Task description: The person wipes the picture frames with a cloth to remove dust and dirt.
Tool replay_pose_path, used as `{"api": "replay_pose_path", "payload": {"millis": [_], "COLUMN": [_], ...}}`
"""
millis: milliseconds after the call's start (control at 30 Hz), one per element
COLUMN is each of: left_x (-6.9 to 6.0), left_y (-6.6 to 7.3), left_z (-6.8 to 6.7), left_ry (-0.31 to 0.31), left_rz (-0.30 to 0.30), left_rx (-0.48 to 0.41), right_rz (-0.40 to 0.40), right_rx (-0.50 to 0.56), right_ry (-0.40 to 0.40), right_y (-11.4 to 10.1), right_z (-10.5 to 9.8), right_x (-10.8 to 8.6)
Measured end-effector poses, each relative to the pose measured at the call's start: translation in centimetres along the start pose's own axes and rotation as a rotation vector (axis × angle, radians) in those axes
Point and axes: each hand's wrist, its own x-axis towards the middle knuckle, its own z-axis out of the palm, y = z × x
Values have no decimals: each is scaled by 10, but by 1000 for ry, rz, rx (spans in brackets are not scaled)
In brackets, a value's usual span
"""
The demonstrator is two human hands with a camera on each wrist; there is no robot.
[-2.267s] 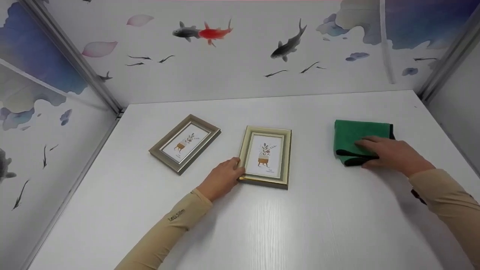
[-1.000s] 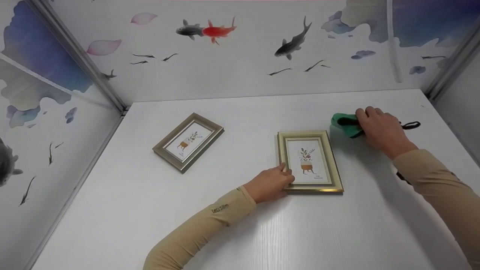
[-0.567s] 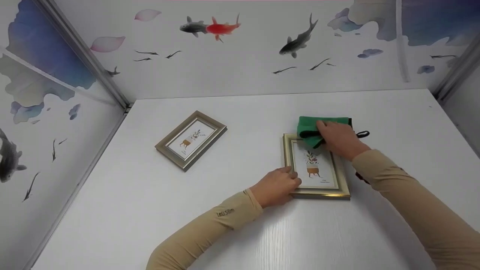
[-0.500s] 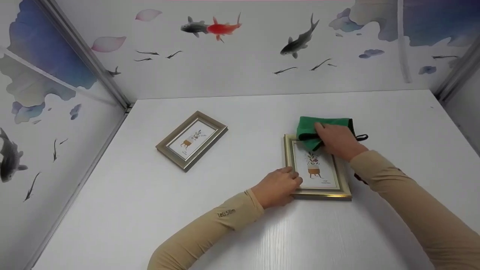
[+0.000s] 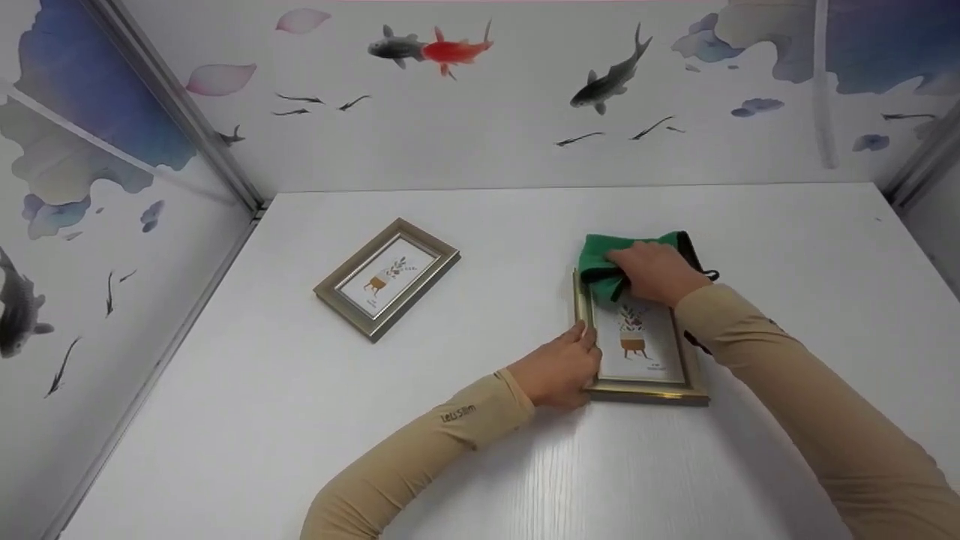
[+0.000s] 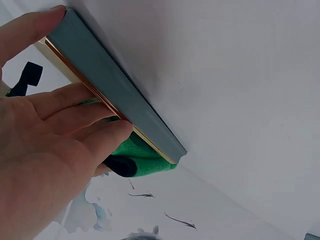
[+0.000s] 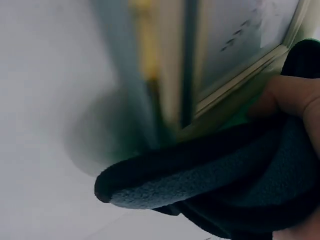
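In the head view a gold picture frame [image 5: 652,392] lies flat on the white table, its picture showing a potted plant. The left hand [image 5: 559,369] grips its lower left side; in the left wrist view the thumb and fingers of that hand [image 6: 55,135] span the frame's side [image 6: 115,80]. The right hand [image 5: 660,271] holds a folded green cloth [image 5: 600,262] with black edging on the frame's top edge, which the cloth covers. In the right wrist view the cloth [image 7: 210,175] is bunched against the frame's border [image 7: 240,82], partly blurred.
A second, darker gold frame [image 5: 350,316] lies tilted at the table's left. White wall panels [image 5: 510,161] printed with fish and petals stand behind and on the left, with metal posts at the corners.
The left hand slid the frame rightward across the table and still grips it. The right hand picked up the cloth, brought it left onto the frame's top edge, and has since shifted slightly left.
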Motion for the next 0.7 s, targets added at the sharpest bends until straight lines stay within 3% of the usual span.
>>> {"api": "replay_pose_path", "payload": {"millis": [200, 333, 567, 700], "left_x": [2, 3, 6, 3], "left_y": [0, 3, 7, 6], "left_z": [0, 2, 1, 0], "left_ry": [1, 20, -11, -24], "left_rz": [44, 36, -59, -79], "left_rx": [52, 74, 16, 1], "right_rz": [-60, -73, -18, 33], "right_rx": [107, 157, 193, 183], "right_ry": [-24, -48, -66, -90], "right_y": [-20, -25, -2, 16], "right_z": [2, 3, -2, -8], "right_x": [15, 18, 3, -11]}}
